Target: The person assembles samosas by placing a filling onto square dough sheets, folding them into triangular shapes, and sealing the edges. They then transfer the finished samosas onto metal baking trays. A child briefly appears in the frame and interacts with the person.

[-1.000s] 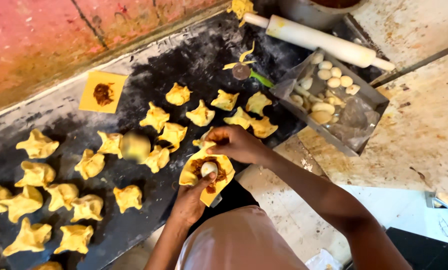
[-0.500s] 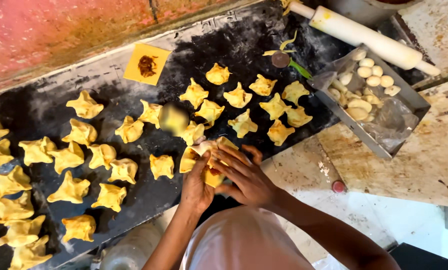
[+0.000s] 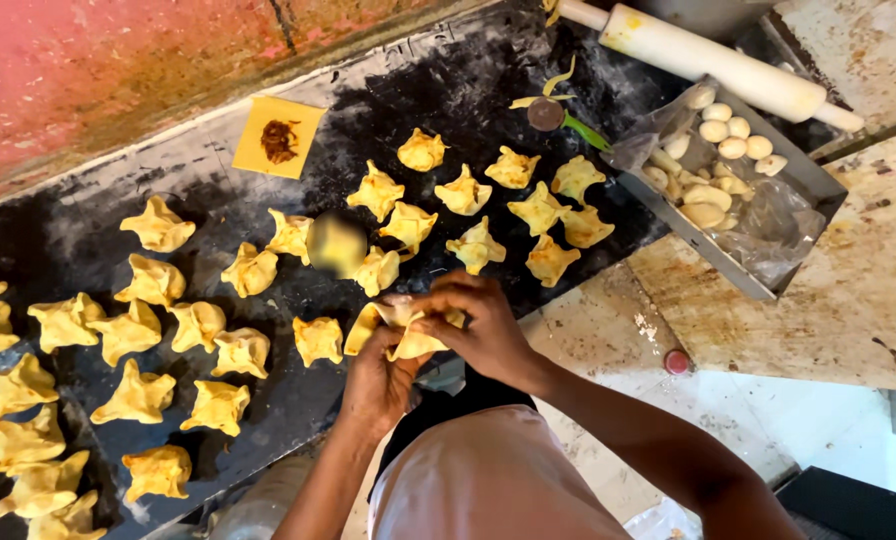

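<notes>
In the head view, a yellow dough parcel (image 3: pixel 405 328) is being held at the near edge of the black slab (image 3: pixel 468 90), just below the middle of the frame. Its thin corners are being gathered upward into points, and the sheet is looking soft and creased. The left hand (image 3: pixel 376 385) is being cupped under it from 7 o'clock, fingers curled closed against the dough. The right hand (image 3: pixel 480 325) is being laid over it from 3 o'clock, fingertips (image 3: pixel 438 305) pinched shut on the top folds.

Folded parcels (image 3: pixel 465 190) are being kept in rows across the slab, from 12 o'clock round to 8 o'clock of the hands. A flat dough square (image 3: pixel 279 137) with a dark filling is lying at 11 o'clock, well apart. A metal tray (image 3: pixel 813 180) of pale dough balls (image 3: pixel 732 148) is sitting at 2 o'clock, with a white rolling pin (image 3: pixel 708 62) just beyond it. Nothing is standing between the hands and the nearest parcels.
</notes>
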